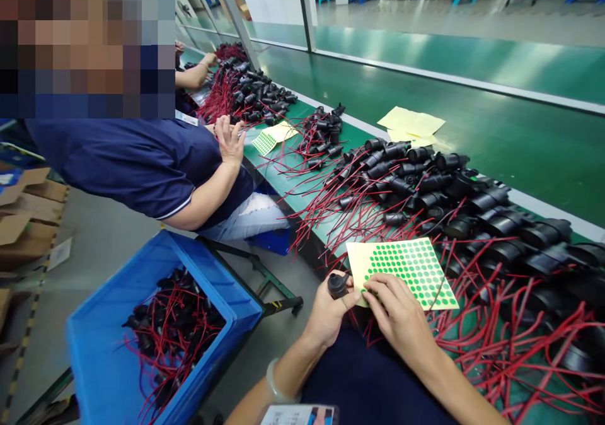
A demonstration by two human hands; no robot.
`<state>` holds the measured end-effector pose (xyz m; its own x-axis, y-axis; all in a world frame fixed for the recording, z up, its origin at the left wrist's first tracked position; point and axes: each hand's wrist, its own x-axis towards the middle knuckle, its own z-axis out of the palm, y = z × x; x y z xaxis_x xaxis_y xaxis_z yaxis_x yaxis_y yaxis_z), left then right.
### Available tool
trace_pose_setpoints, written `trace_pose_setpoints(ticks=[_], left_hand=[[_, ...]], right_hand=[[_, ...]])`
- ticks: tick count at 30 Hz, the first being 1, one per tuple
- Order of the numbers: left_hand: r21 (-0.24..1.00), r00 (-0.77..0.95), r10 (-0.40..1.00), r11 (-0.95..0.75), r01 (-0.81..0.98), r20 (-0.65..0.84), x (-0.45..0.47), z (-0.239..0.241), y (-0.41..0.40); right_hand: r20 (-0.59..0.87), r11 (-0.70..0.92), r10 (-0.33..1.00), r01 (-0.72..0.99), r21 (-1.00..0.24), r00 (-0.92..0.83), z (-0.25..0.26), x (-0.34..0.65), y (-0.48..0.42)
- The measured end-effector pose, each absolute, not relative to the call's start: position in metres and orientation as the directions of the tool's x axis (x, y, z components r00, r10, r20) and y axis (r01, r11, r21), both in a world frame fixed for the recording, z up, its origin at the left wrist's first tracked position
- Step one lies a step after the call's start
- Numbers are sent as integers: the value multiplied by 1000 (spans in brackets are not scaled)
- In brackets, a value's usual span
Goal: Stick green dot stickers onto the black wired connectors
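Observation:
My left hand (pixel 326 314) is wrapped round a small black cylindrical part (pixel 338 284), its round end facing up. Beside it, the fingers of my right hand (pixel 397 305) are pinched together at a green round sticker (pixel 363 291), close to my left thumb. Just behind both hands lies a pale yellow sticker sheet (pixel 358 258) with rows of green dots; part of its left side is bare. The sheet rests against a heap of black cylindrical parts (pixel 397 185) with red wires (pixel 515 337). My fingers hide the sheet's near left corner.
A co-worker (pixel 189 166) sits to the left, near another sticker sheet (pixel 265 142) and more black parts (pixel 324 125). A blue bin (pixel 104 349) of wired parts stands lower left. Yellow sheets (pixel 411 122) lie on the green surface (pixel 496 116) beyond the heap.

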<state>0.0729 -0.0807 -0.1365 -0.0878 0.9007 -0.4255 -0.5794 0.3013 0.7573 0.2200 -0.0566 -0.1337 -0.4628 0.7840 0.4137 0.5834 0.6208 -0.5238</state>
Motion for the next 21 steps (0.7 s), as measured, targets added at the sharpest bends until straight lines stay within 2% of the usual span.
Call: trace_pose_setpoints(ticks=[21], left_hand=[[769,-158,861,331,-548,-483,86,-116,-69]], right_hand=[[552,669,715,648,-364,-429,-125,223,-59]])
